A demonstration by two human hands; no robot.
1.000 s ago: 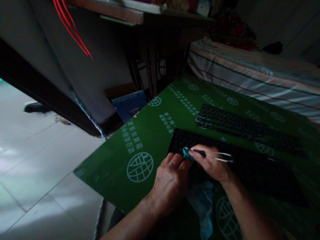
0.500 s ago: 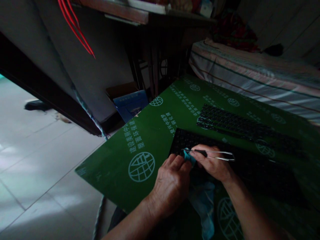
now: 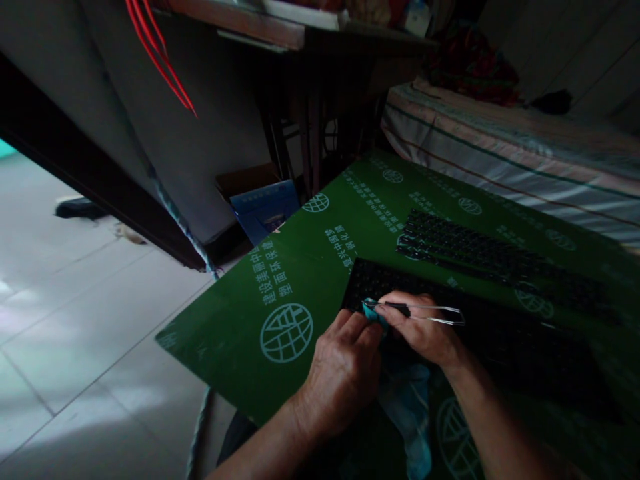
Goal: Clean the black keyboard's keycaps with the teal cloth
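Observation:
My left hand is closed on a blue-green cloth, its fingers bunched over the left end of a black keyboard. Between the thumb and fingers of my right hand is a wire keycap puller with a dark handle; its wire loops point right. The puller's other end presses into a bunched part of the cloth, close to my left fingertips. The cloth's loose end hangs down below my hands. The keyboard looks stripped of its caps, though it is dark. Beyond it, black keycaps lie in rows.
A green board with pale print lies under everything. Behind it stand a dark table and a blue box. A bed with a striped cover is at the back right. Red cords hang at upper left.
The puller has shifted slightly left and its handle angle has changed a little at the cloth. Both hands keep their hold. The whole view has drifted slightly.

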